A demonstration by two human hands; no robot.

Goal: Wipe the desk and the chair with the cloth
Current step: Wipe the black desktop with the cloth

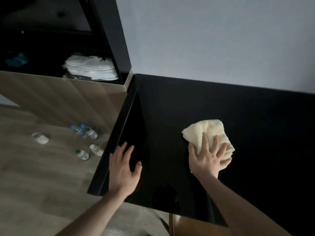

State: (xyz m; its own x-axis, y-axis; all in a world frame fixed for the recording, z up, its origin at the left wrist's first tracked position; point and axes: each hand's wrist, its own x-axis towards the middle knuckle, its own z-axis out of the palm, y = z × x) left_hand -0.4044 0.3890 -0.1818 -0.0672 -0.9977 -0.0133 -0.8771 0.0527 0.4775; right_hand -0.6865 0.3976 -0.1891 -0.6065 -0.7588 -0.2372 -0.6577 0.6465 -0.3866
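Right hand (pixel 207 159) flat, fingers spread, pressing the cream cloth (pixel 208 135) onto the black desk (pixel 255 116); cloth extends ahead of the fingertips. Left hand (pixel 123 169) spread, braced near desk's left edge. Chair (pixel 184 225) below, nearer right arm.

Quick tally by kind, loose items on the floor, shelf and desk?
Bottles on the floor: 4
White round object on the floor, kind unclear: 1
Cloth under the right hand: 1
White folded stack on the shelf: 1
Total: 7
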